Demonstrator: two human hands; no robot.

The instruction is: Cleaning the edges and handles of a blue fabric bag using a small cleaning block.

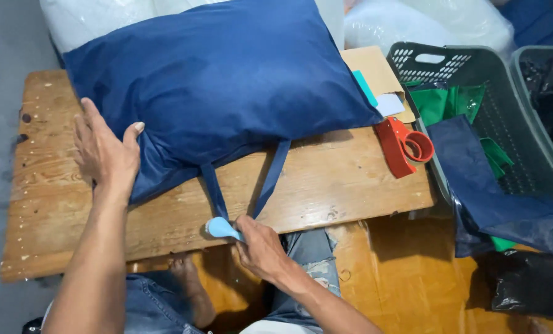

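Pinning a stuffed navy bag [220,74] on the wooden table [60,210], its strap loop [245,185] hanging toward the near edge.
Left hand [103,151] lies flat and open on the bag's corner; right hand [261,247] grips a light-blue tool [220,229] touching the strap. A slip could nick the fabric or let the strap pull free.

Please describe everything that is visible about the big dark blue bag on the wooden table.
The dark blue bag is stuffed full, so it looks like a pillow. Its material appears to be thin, smooth fabric. It lies flat on the wooden table, its far edge reaching past the table's back. Two narrow straps of the same fabric run toward the near edge. The left hand presses flat on its loose corner; the right hand holds the strap end, along with a small light blue tool.
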